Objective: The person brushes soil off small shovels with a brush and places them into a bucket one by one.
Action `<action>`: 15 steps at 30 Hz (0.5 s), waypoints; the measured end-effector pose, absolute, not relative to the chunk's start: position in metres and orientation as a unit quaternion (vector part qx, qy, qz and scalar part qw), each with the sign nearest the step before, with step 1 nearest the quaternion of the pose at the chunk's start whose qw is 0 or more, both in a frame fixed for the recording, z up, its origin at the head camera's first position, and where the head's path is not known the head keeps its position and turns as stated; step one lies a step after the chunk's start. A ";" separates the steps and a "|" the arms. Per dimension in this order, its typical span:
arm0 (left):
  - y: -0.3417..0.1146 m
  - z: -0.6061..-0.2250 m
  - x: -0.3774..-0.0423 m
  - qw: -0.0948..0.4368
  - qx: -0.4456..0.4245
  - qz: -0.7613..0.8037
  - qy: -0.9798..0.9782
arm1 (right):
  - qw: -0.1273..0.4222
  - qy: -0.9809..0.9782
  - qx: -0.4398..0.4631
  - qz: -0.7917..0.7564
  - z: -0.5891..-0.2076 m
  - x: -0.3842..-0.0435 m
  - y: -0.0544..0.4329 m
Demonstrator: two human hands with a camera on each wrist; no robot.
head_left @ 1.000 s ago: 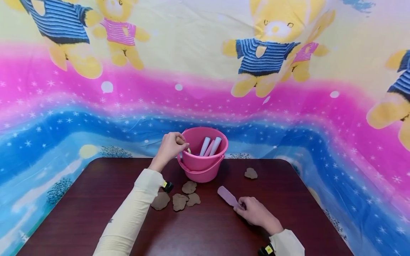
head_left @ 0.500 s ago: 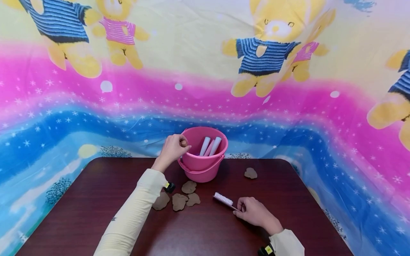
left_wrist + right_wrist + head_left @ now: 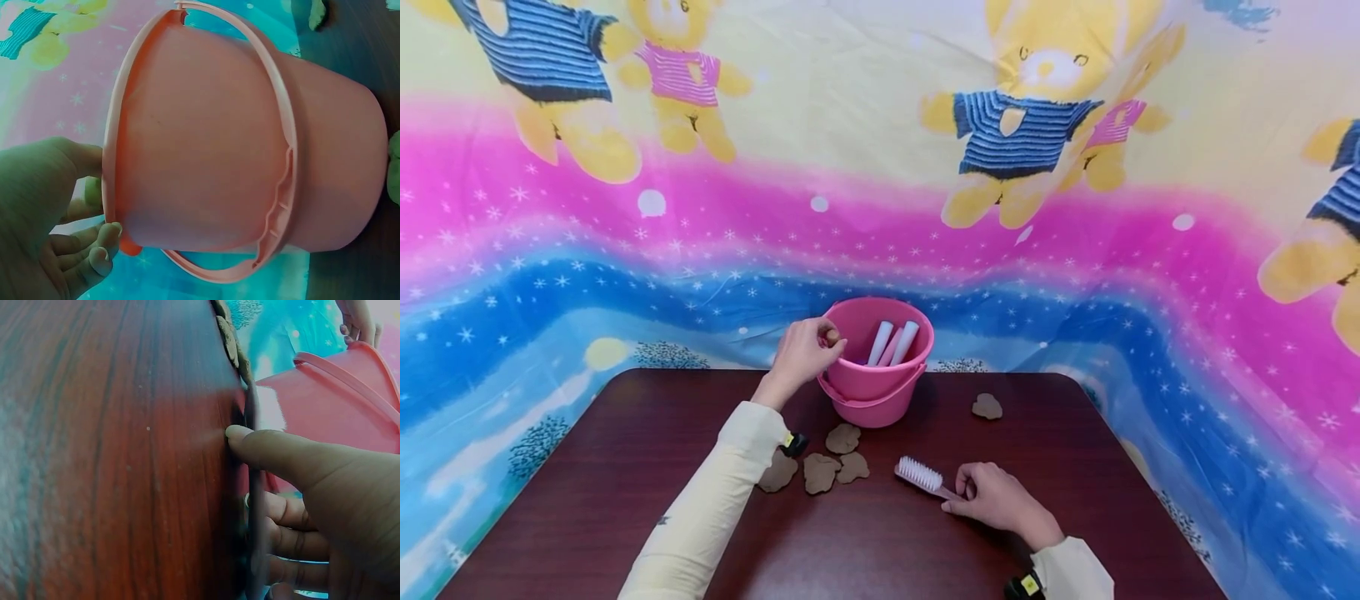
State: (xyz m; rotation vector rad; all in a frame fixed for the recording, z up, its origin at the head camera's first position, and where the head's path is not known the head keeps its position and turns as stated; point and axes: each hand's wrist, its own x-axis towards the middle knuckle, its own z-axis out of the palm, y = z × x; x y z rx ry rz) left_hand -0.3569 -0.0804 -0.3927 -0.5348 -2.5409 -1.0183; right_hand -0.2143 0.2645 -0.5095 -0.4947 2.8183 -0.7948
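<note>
A pink bucket [image 3: 872, 400] stands upright near the table's far edge. At its left rim my left hand [image 3: 801, 354] pinches a small thing with a rounded brown end [image 3: 832, 337]; the fingers and the bucket wall hide most of it. In the left wrist view, the fingers [image 3: 87, 250] lie at the rim, over the bucket's mouth. My right hand [image 3: 996, 497] grips the handle of a pale pink brush [image 3: 920, 474] low over the table, its white bristles facing up. Inside the bucket lean two white handles [image 3: 904, 342] and a pink one between them.
Several flat brown clay-like pieces [image 3: 820, 473] lie on the dark wooden table [image 3: 820, 550] in front of the bucket. Another such piece [image 3: 987, 407] lies to the bucket's right. A cloth printed with bears [image 3: 865, 200] hangs around the table's back and sides.
My right hand has turned the brush from its smooth back to bristles up. My left hand has shifted slightly down and right at the rim; the yellow-green bit below it is now hidden.
</note>
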 end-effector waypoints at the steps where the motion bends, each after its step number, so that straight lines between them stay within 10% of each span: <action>1: -0.081 -0.394 -0.356 0.180 -0.186 -0.359 -0.897 | 0.086 0.946 -0.166 -0.266 -0.510 -0.215 0.264; 15: -0.109 -0.414 -0.352 0.267 -0.178 -0.410 -0.854 | 0.093 0.938 -0.156 -0.296 -0.502 -0.222 0.279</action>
